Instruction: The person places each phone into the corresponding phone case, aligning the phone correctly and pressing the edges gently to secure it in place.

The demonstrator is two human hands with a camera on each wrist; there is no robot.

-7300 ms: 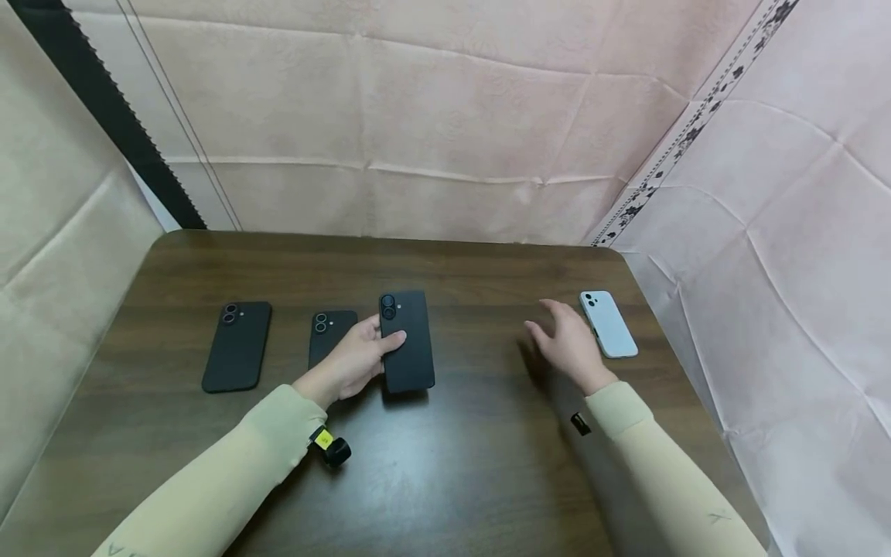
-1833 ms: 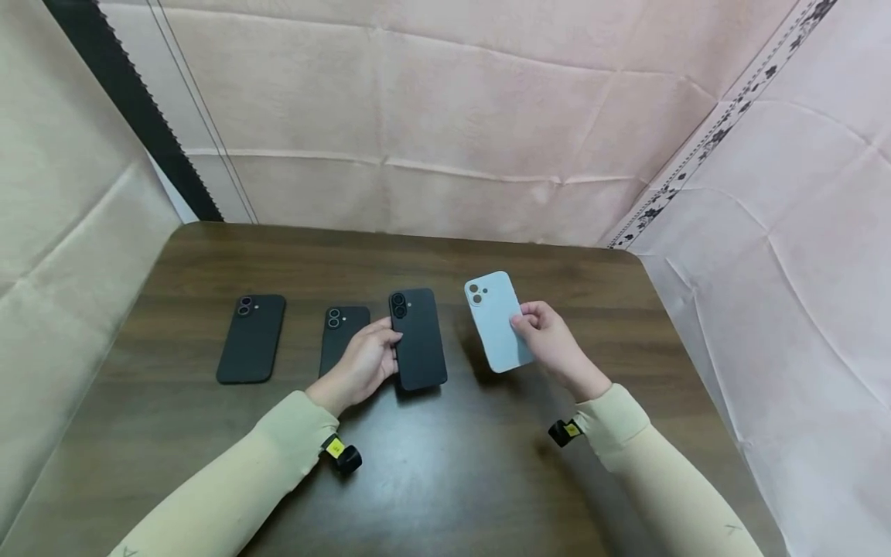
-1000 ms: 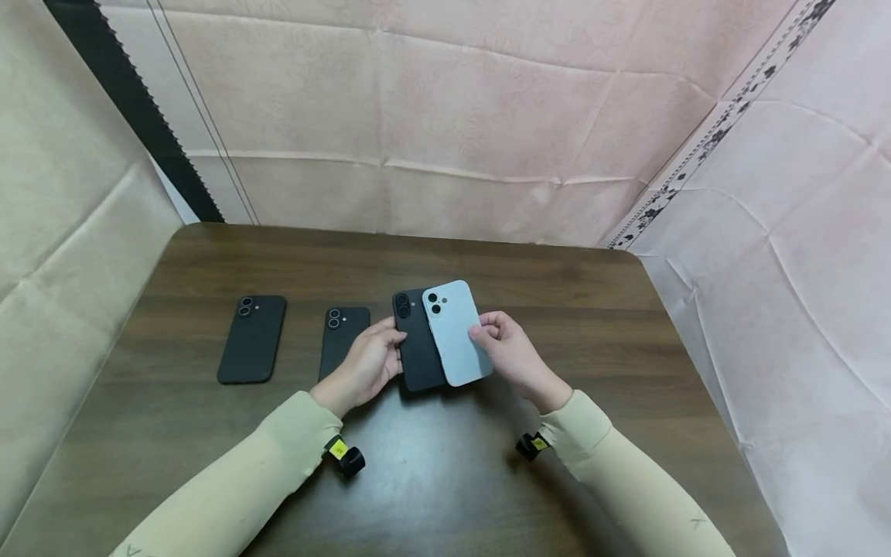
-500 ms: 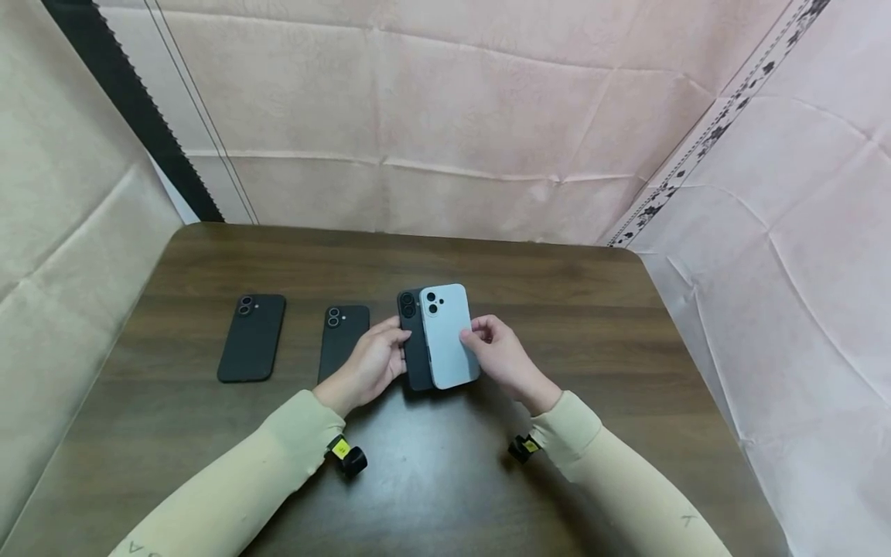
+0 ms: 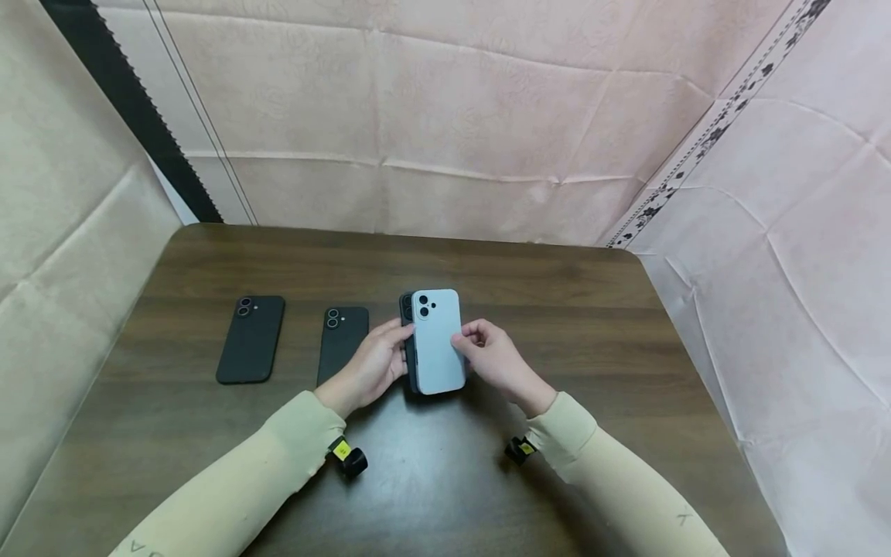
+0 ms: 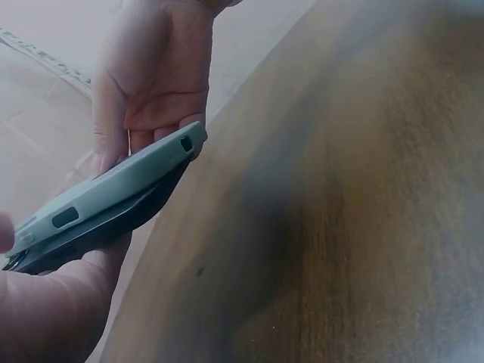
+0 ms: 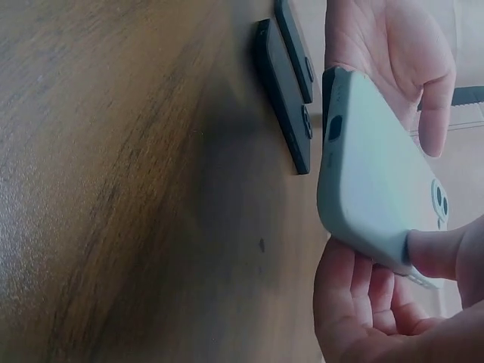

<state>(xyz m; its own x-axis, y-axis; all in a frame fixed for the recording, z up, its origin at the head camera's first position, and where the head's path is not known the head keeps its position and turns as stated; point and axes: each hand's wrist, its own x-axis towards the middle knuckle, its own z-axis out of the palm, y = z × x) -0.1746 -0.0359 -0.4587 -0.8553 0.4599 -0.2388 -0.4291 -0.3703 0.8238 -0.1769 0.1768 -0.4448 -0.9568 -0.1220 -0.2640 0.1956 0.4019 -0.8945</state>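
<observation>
Above the table my left hand (image 5: 372, 363) grips a dark smartphone (image 5: 407, 308) by its left edge. My right hand (image 5: 496, 360) pinches the right edge of a pale blue phone case (image 5: 438, 344) with camera cutouts. The case lies over the back of the phone and hides most of it, leaving a dark strip along the left. From the left wrist view, the case (image 6: 106, 185) and the phone (image 6: 113, 231) sit one against the other, slightly out of line, with the phone below. In the right wrist view the right thumb presses the case's (image 7: 363, 174) back.
Two more dark phones lie back up on the wooden table (image 5: 431, 495): one at the left (image 5: 250, 340), another phone (image 5: 341, 340) partly behind the left hand. Pale creased cloth (image 5: 452, 116) hangs behind the table and along both sides.
The right hand has picked up the pale blue case from the table's right side and brought it left over the dark phone. The case now covers more of the phone and stands straighter.
</observation>
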